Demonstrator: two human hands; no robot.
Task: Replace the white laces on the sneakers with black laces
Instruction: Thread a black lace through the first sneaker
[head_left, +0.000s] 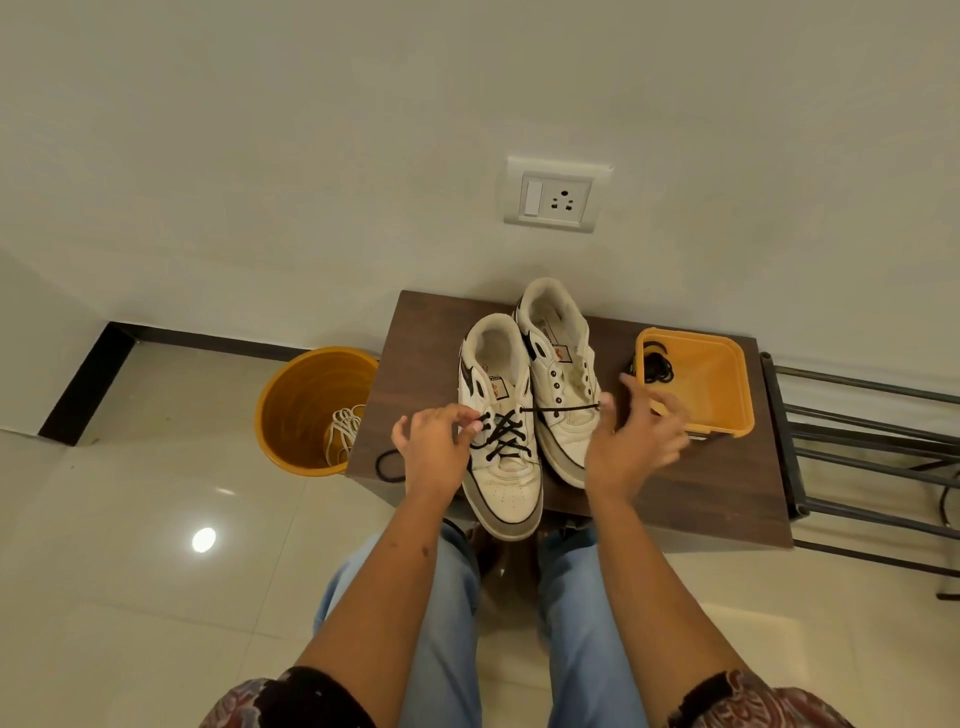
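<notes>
Two white sneakers stand side by side on a small brown table. The left sneaker has a black lace crossed through its lower eyelets. My left hand pinches the lace at the shoe's left eyelets, and a loose loop of lace hangs off the table's left edge. My right hand pinches the other lace end and holds it taut across the right sneaker, which has bare eyelets. A second black lace lies coiled in a yellow tray.
An orange bucket on the floor to the left of the table holds white laces. A dark metal rack stands to the right. A wall socket sits above the table. My knees are under the table's near edge.
</notes>
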